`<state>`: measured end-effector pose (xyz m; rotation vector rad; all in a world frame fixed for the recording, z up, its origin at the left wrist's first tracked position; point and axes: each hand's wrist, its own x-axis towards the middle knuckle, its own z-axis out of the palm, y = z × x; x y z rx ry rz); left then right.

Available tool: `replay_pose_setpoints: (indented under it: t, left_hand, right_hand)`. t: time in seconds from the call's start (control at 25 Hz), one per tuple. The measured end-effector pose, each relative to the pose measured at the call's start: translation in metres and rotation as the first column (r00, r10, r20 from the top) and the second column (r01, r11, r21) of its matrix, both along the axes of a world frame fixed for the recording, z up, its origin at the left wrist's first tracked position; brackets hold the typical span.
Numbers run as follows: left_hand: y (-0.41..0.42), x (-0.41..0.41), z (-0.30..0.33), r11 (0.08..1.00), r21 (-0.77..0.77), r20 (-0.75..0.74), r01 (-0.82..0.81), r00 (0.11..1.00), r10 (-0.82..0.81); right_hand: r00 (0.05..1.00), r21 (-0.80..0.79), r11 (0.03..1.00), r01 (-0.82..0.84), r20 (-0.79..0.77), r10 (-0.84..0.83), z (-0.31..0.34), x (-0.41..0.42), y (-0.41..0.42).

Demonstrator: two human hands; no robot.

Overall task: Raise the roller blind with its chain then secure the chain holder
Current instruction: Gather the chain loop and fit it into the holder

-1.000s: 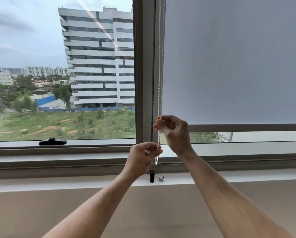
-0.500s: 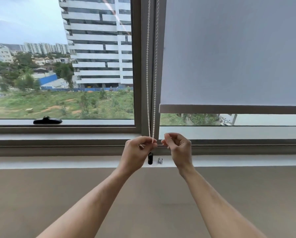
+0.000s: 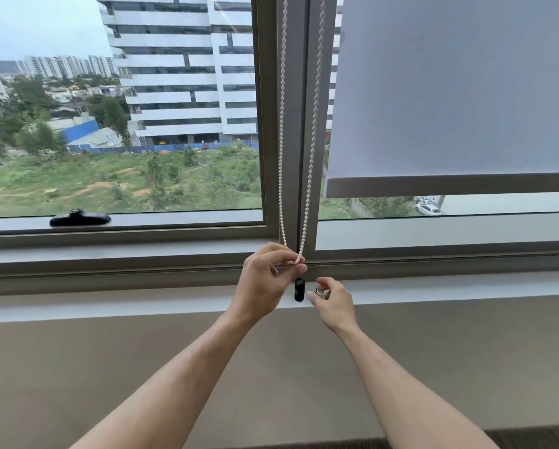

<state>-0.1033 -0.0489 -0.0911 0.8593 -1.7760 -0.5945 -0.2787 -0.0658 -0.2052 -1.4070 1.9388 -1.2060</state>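
The roller blind (image 3: 449, 92) hangs over the right window pane. Its bottom bar (image 3: 449, 186) sits a little above the bottom of the glass, so a strip of the street shows under it. The white bead chain (image 3: 313, 140) comes down in 2 lines in front of the grey post between the 2 panes. The 2 lines get closer near the bottom and meet at the left hand (image 3: 265, 280). The left hand pinches the bottom of the chain loop with its thumb and pointer finger, and the other fingers are curled in. A small black chain holder (image 3: 299, 289) hangs just under that pinch, in front of the white window sill (image 3: 109, 303). The right hand (image 3: 333, 301) is lower and just to the right of the black piece. Its fingers (image 3: 313, 298) are bent close around a small shiny metal part (image 3: 319, 291) on the sill. A black window handle (image 3: 79, 219) lies flat on the frame of the left pane, far from both hands.
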Motion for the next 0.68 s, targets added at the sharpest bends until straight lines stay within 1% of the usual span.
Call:
replay_pose_setpoints:
  t: [0.2, 0.44, 0.52, 0.56, 0.68]
  left_hand:
    - [-0.009, 0.005, -0.008, 1.000, -0.011, 0.027, 0.026, 0.999, -0.026]
    - [-0.007, 0.014, -0.009, 0.999, 0.001, 0.007, 0.046, 0.999, -0.046]
    - [-0.005, 0.015, -0.007, 0.998, 0.003, 0.006, 0.057, 0.998, -0.057]
    - [-0.004, 0.016, -0.006, 0.998, 0.005, 0.001, 0.061, 0.998, -0.061]
    - [0.001, 0.017, -0.004, 0.998, -0.005, 0.003, 0.065, 0.998, -0.065]
  right_hand:
    - [0.981, 0.081, 0.997, -0.008, -0.194, 0.024, -0.012, 0.017, -0.024]
    - [0.976, 0.063, 0.998, 0.004, -0.218, 0.010, -0.016, 0.025, -0.029]
    - [0.980, 0.015, 1.000, -0.003, -0.199, 0.006, -0.017, 0.026, -0.025]
    - [0.987, -0.014, 1.000, -0.003, -0.163, 0.001, -0.015, 0.027, -0.023]
    - [1.000, -0.085, 0.996, -0.013, 0.014, 0.014, -0.005, 0.028, -0.012]
